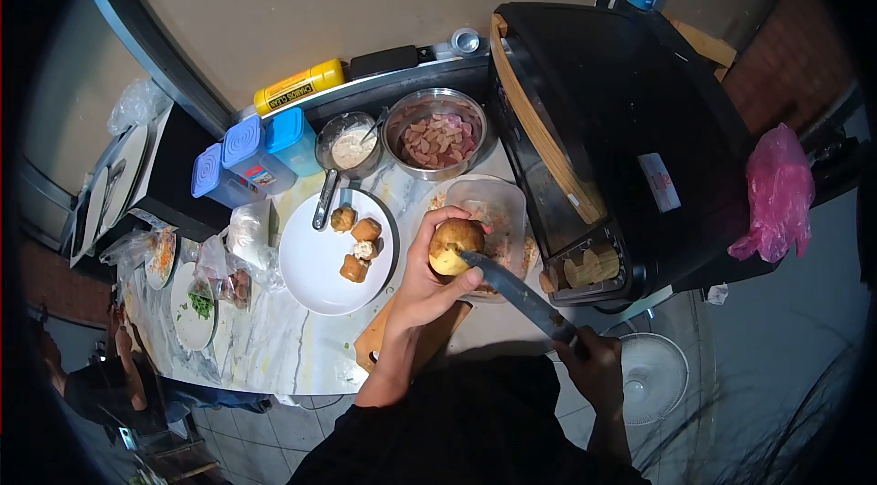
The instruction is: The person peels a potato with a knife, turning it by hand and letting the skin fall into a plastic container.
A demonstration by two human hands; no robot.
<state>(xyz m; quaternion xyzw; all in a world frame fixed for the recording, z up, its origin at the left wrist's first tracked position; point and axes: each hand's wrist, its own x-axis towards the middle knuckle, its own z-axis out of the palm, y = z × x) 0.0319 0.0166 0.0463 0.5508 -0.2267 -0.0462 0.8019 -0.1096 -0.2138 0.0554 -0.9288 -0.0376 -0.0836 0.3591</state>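
A round, partly peeled potato (457,246), brown-skinned on top and pale yellow below, is gripped in my left hand (427,275). My right hand (594,362) is closed around the handle of a dark-bladed knife (519,293). The knife's tip meets the potato near my left thumb. Beneath the potato sits a clear plastic container (501,195) with reddish, wet-looking contents, partly hidden by my hand. A wooden cutting board (438,339) lies below my left wrist, mostly covered by my arm.
Left of my hands, a white plate (311,270) bears several brown stuffed pieces. Behind stand a steel bowl (434,172) of cut meat and a pan (326,197) of white powder. A black oven (603,120) borders the right. Another person (110,375) is at far left.
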